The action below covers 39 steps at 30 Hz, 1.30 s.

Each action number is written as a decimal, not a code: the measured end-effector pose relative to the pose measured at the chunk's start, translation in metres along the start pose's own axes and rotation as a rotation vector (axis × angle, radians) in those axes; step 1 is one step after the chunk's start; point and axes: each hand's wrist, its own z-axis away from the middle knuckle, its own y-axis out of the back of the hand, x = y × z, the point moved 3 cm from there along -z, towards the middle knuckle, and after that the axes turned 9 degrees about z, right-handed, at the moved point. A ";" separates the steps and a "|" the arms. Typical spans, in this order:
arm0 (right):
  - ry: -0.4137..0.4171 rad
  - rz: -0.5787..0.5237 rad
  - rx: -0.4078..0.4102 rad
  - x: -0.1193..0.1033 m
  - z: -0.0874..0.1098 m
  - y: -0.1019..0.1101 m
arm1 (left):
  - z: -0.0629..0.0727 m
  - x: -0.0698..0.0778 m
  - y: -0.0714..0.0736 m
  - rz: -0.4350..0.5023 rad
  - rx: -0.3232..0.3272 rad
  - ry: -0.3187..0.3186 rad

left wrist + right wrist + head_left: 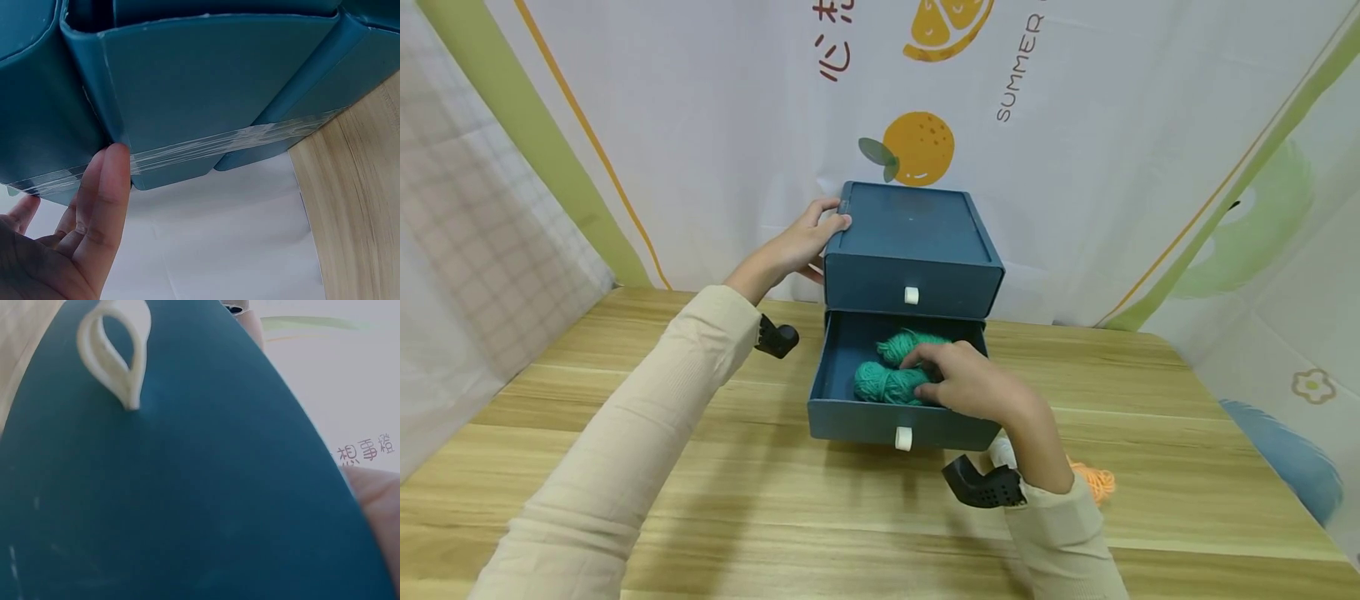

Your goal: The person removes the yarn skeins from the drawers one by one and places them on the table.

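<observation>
A dark blue two-drawer box [913, 225] stands with its lower drawer [857, 423] pulled out. Inside that drawer lie two skeins of green yarn, a near skein [880, 383] and a far skein [898, 343]. My right hand [970, 379] reaches in over the drawer's right part, thumb and fingers curled about the right end of the near skein. In the right wrist view the drawer front hides most of this hand. My left hand [801, 242] rests against the box's upper left edge, thumb on top; the left wrist view shows its fingers [103, 219] extended against the side.
A skein of orange yarn [1097, 482] lies on the wooden table [1150, 417] beside the right wrist, partly hidden. A white item [1002, 450] shows behind that wrist. White loop pulls, one on the upper drawer [912, 295], stick out. A printed curtain [737, 125] hangs behind.
</observation>
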 end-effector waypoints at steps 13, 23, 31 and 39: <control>0.008 -0.019 0.301 0.001 0.021 0.021 | -0.001 0.001 -0.005 0.001 -0.012 -0.004; -0.014 0.086 0.584 0.011 0.064 0.042 | -0.002 0.001 -0.004 -0.016 -0.011 0.006; -0.071 0.203 0.708 0.032 0.106 0.045 | 0.000 0.001 -0.004 -0.007 -0.002 0.007; -0.231 0.183 0.601 0.073 0.140 0.037 | -0.001 0.000 -0.001 -0.020 -0.002 0.009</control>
